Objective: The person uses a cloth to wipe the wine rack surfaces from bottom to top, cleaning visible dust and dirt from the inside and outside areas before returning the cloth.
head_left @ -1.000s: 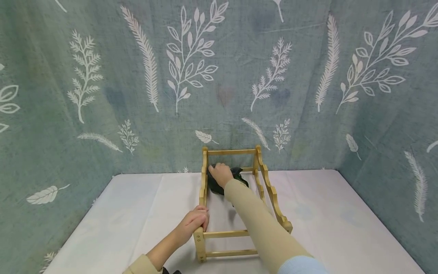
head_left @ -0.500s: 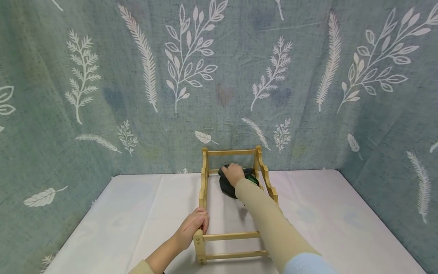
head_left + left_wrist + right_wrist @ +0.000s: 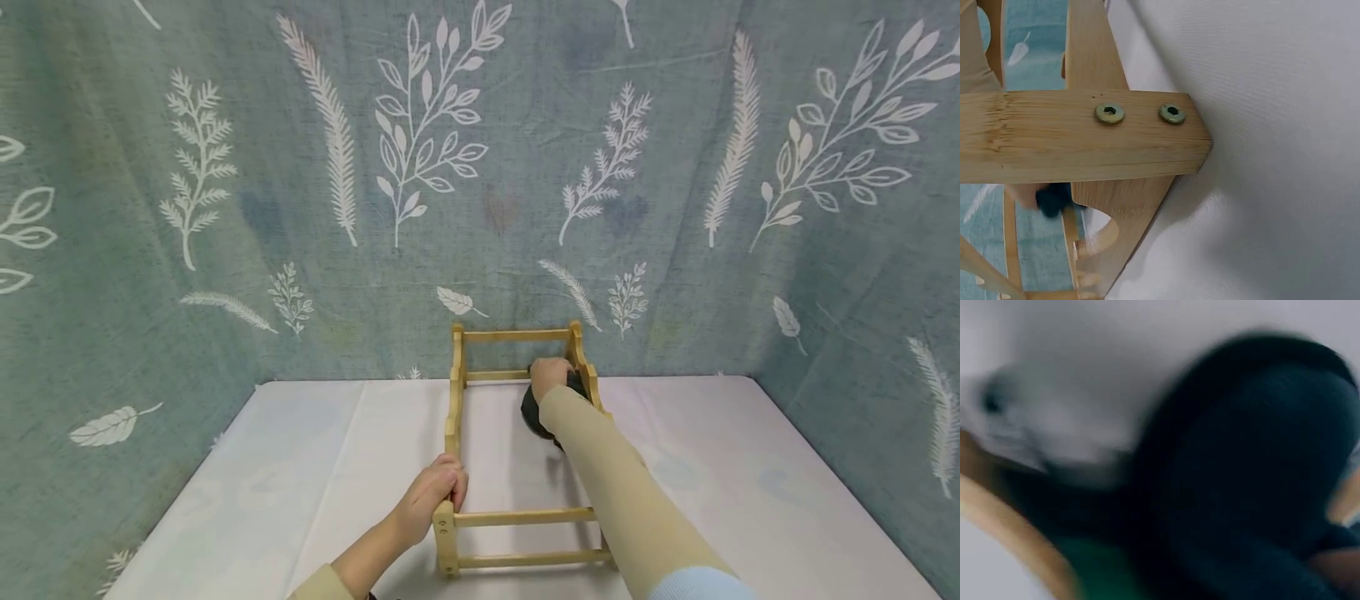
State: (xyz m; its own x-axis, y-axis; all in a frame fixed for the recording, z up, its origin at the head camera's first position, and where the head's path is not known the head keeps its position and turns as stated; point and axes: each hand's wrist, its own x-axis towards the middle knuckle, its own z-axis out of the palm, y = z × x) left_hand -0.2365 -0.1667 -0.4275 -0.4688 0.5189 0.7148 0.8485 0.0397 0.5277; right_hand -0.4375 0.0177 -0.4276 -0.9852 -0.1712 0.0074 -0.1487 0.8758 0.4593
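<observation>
A light wooden rack point(image 3: 525, 518) with wavy side boards and crossbars lies on the white surface. My left hand point(image 3: 431, 500) grips its left side board by the near corner. Inside the rack's far end, my right hand point(image 3: 550, 375) holds a dark, soft cloth item point(image 3: 534, 414) close to the right side board. In the right wrist view this dark cloth item point(image 3: 1254, 456) is blurred, with a rounded edge and a green part low down; its exact kind I cannot tell. The left wrist view shows the rack's bolted bar point(image 3: 1085, 134), with the dark cloth item point(image 3: 1054, 199) behind it.
A white-covered table point(image 3: 337, 467) bears the rack. Behind and at both sides hangs a grey-green curtain point(image 3: 510, 275) with white leaf prints. My right forearm point(image 3: 622, 483) crosses over the rack's right side.
My right hand has carried the dark cloth item from the rack's left side across to its right side. The left hand keeps its grip near the corner.
</observation>
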